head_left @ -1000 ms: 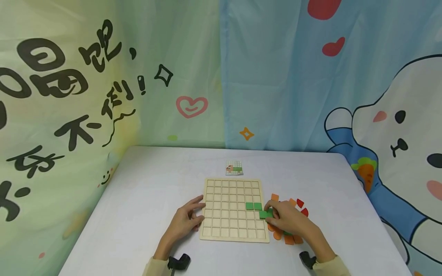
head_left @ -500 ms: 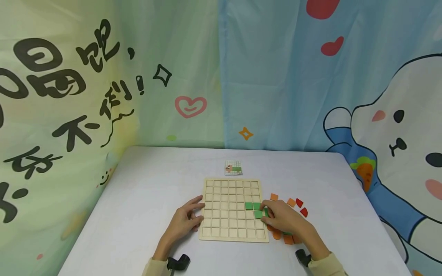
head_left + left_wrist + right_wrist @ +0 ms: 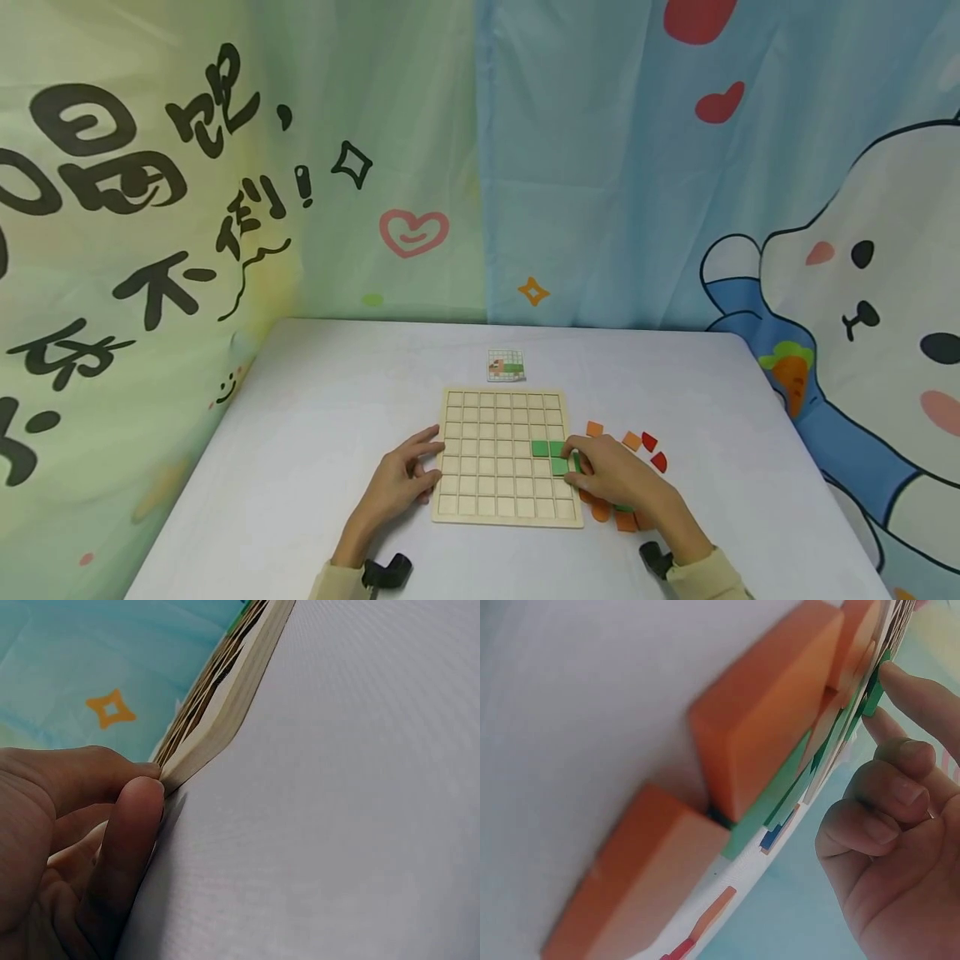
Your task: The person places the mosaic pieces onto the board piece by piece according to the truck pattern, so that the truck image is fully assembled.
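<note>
A pale wooden grid board (image 3: 487,483) lies flat on the table, with green square tiles (image 3: 540,448) on its right part. My right hand (image 3: 618,475) is over the board's right edge. Its thumb and index finger pinch a green tile (image 3: 875,697). Next to the fingertips, another green tile (image 3: 559,467) is at a board cell; whether it sits fully in is hidden. A green sliver shows beneath the hand. My left hand (image 3: 401,471) touches the board's left edge, thumb and index fingertips against the wooden rim (image 3: 217,735).
Loose orange tiles (image 3: 626,522) and red pieces (image 3: 659,462) lie right of the board, partly under the right hand. A small printed grid card (image 3: 506,366) lies behind the board. A printed curtain (image 3: 420,125) hangs beyond the white table (image 3: 337,375).
My right hand has moved slightly left onto the board with the green tiles, one now at a cell below the first two. My left hand stays at the edge.
</note>
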Available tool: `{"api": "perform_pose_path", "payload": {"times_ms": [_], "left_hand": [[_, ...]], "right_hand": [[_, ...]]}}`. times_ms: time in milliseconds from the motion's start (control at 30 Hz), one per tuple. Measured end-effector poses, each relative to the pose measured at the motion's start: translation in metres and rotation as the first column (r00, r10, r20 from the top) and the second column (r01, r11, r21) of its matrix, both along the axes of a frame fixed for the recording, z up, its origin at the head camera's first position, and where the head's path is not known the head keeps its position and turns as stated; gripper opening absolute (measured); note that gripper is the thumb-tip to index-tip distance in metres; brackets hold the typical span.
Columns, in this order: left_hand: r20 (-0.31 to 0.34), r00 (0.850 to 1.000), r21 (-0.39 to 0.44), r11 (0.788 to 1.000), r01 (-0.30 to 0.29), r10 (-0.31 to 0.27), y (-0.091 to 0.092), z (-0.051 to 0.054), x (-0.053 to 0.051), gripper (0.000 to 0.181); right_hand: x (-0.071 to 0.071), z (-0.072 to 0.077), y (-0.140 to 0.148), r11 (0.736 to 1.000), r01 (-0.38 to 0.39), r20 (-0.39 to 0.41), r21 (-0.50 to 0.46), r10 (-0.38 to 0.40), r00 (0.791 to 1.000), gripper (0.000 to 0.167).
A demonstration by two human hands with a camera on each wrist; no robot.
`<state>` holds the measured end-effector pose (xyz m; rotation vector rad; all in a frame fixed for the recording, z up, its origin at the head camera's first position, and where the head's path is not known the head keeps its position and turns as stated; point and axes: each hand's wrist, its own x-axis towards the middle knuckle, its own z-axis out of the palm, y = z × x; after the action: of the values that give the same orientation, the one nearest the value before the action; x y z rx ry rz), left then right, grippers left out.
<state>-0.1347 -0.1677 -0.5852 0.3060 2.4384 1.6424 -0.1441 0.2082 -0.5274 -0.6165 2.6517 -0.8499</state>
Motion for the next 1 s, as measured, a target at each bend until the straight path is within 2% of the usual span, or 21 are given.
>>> {"api": "perform_pose_path", "payload": {"times_ms": [233, 433, 1000], "left_hand": [[-0.001, 1.0, 0.004, 1.0, 0.009, -0.009, 0.0, 0.0, 0.001, 0.047], [-0.005, 1.0, 0.002, 1.0, 0.004, -0.004, 0.001, -0.001, 0.001, 0.047], [-0.002, 1.0, -0.002, 1.0, 0.003, -0.003, -0.001, -0.002, 0.0, 0.047]], "right_hand": [[0.001, 0.0, 0.001, 1.0, -0.006, 0.014, -0.02, 0.006, 1.0, 0.021], [0.002, 0.001, 0.006, 1.0, 0.019, 0.013, -0.018, -0.019, 1.0, 0.022], [0.017, 0.005, 0.035, 0.979, 0.187, 0.02, 0.083, -0.189, 0.982, 0.024]]}}
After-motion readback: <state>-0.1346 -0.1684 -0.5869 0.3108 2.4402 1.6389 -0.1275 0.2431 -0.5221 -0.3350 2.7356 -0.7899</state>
